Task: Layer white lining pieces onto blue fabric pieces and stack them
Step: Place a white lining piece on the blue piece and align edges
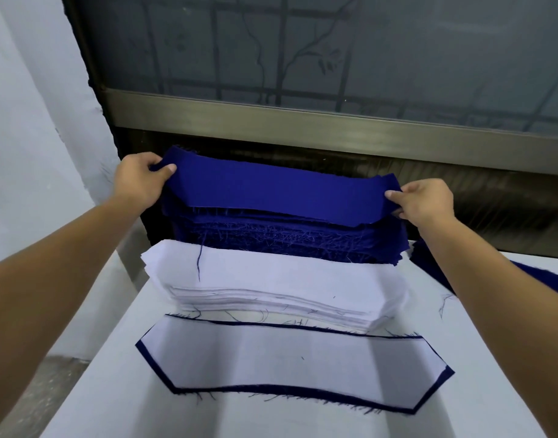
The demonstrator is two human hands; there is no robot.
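A tall stack of blue fabric pieces stands at the back of the table. Its top blue piece is lifted at both ends: my left hand pinches the left end and my right hand pinches the right end. In front of the blue stack lies a stack of white lining pieces with a loose blue thread on top. Nearest me, one white lining piece lies flat on a blue piece whose edge shows all around it.
The table is covered in white cloth. More blue fabric lies at the right, partly behind my right forearm. A window with a metal frame rises right behind the stacks. The table's left edge drops to a grey floor.
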